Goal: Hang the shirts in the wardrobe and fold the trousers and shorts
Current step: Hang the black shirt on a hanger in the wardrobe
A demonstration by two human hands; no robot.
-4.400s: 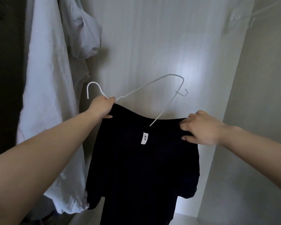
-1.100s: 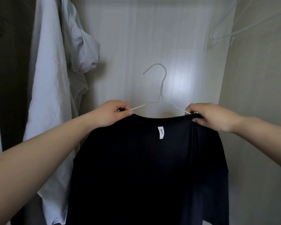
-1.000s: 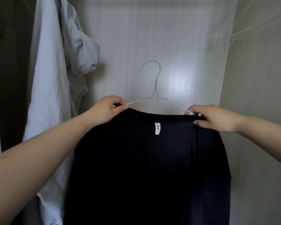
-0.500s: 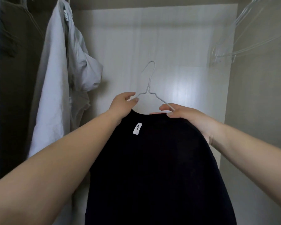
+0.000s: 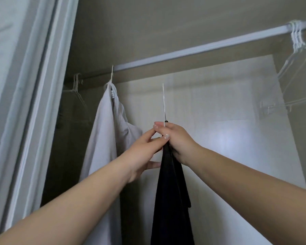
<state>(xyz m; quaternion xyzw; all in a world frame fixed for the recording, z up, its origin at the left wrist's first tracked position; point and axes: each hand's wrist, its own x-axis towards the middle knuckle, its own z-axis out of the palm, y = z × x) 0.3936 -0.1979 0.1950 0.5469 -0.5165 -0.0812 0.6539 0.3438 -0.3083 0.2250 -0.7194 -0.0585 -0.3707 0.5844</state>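
1. The right hand [image 5: 175, 138] is curled tight around the top of the black shirt [image 5: 170, 200], just under the neck of the white wire hanger [image 5: 163, 103], with its fingers folded over the gathered cloth and the wire.
2. The left hand [image 5: 145, 149] reaches in from the left and meets the right at the same spot; its fingertips pinch at the base of the hanger, and its thumb lies lower, against the shirt's edge.
3. The hanger is seen edge-on, so its hook shows only as a thin upright line rising from between the two hands.
4. The top of that hook stands below the wardrobe rail [image 5: 201, 48] and apart from it.
5. The black shirt hangs straight down from the hands in a narrow dark fold, and its lower end runs out of view at the bottom.
6. Just to the left, a white shirt [image 5: 102, 138] hangs from the rail on its own hanger, its cloth close beside the left hand.
7. Further left, in the shadowed corner, dark garments [image 5: 69, 138] hang from more wire hooks.
8. At the far right end of the rail a bunch of empty hangers [image 5: 297, 71] is crowded together.
9. The pale back panel [image 5: 228, 121] of the wardrobe shows a soft glare behind the right forearm.
10. The wardrobe's white door frame [image 5: 39, 103] runs slantwise down the left side.
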